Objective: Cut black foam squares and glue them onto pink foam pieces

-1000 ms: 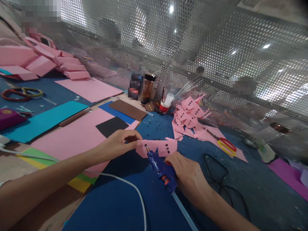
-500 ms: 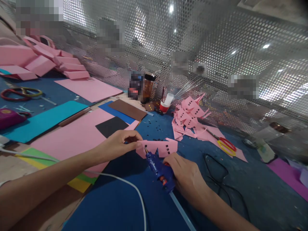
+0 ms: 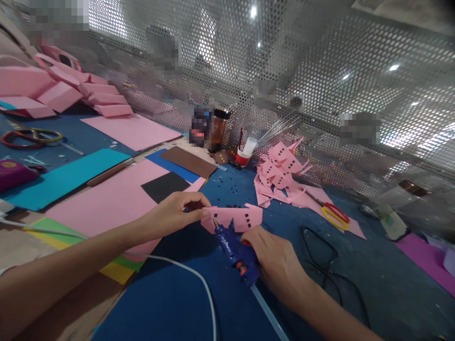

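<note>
Between the fingertips of my left hand (image 3: 179,210) is the left end of a cut pink paper piece (image 3: 245,213), held above the blue table. Small black squares mark the paper, one on its left part and a row of several on its right. My right hand (image 3: 275,253) is wrapped round a blue glue gun (image 3: 236,253). The gun's metal tip is at the paper, just below the single black square; whether it touches I cannot tell. A clear glue stick (image 3: 268,312) juts from the gun's back end. Small black bits (image 3: 231,182) lie scattered behind the paper.
A pile of pink paper pieces (image 3: 279,170) and red-yellow scissors (image 3: 334,215) lie at the right. A red-white cup (image 3: 244,156) and a brown jar (image 3: 218,130) stand behind. Coloured sheets, a black card (image 3: 165,187) and a white cable (image 3: 192,270) lie left; a black cord (image 3: 329,265) lies right.
The glue gun's tip has shifted very slightly down from the single black square. My left hand and the pink paper have stayed in place.
</note>
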